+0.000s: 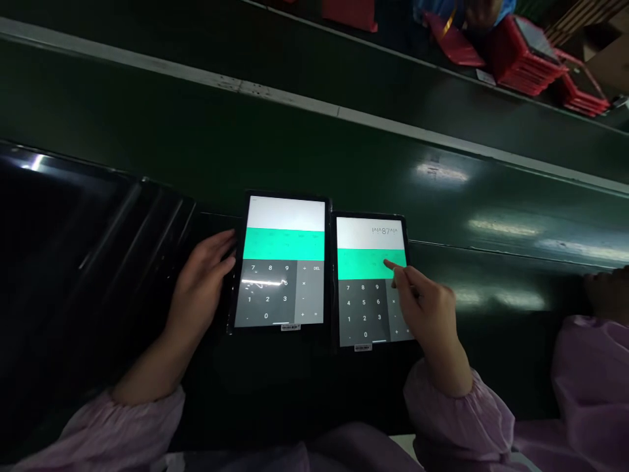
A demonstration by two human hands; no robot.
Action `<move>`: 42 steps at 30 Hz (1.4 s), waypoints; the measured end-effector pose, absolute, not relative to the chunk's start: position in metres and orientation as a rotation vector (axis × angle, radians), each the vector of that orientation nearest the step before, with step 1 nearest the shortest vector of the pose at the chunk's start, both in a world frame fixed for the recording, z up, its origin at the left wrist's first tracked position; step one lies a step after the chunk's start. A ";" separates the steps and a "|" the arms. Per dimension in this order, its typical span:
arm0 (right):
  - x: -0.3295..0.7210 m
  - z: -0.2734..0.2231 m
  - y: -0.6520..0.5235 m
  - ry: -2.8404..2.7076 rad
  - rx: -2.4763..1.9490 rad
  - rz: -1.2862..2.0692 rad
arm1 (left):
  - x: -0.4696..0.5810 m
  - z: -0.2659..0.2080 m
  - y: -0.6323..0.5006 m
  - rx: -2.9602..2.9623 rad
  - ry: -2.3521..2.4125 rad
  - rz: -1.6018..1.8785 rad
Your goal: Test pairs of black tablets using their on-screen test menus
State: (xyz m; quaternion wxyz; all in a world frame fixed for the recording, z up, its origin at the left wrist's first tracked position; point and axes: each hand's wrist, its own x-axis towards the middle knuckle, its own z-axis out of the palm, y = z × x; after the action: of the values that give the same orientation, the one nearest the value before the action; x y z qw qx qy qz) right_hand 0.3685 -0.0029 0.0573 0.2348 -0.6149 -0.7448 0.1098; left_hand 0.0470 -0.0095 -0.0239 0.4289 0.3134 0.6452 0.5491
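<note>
Two tablets lie side by side, each lit with a calculator: white on top, a green band, then dark keys. The left tablet [268, 311] has a blank white display. My left hand [201, 275] rests at its left edge, fingers stretched out and thumb apart, gripping nothing. On the right tablet [361, 321] the display shows a row of symbols with 87 among them. My right hand [427, 305] is over its right side, index finger pointing onto the green band and the other fingers curled; it holds nothing. That hand hides some right-hand keys.
A glossy black sheet or bag [73, 262] covers the bench at left. A pale strip [289, 98] crosses the dark green surface [383, 170]. Red-cased stacks [523, 59] sit at the far right, near a co-worker's blurred hand. Another person's purple sleeve [590, 367] is at right.
</note>
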 end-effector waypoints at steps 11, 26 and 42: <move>0.271 0.051 0.020 -2.458 -1.577 0.595 | 0.044 -0.037 0.003 0.960 1.541 1.295; 0.263 0.048 0.029 -2.489 -1.572 0.444 | 0.042 -0.044 -0.002 0.947 1.434 1.294; 0.245 0.049 0.012 -2.509 -1.455 0.742 | 0.043 -0.042 -0.002 1.066 1.373 1.210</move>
State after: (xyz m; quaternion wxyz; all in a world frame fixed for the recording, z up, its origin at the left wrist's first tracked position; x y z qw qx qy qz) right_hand 0.2452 0.0121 0.0489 0.0741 -0.4846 -0.8358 0.2472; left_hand 0.0432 -0.0025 -0.0416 0.4896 0.4387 0.5653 0.4982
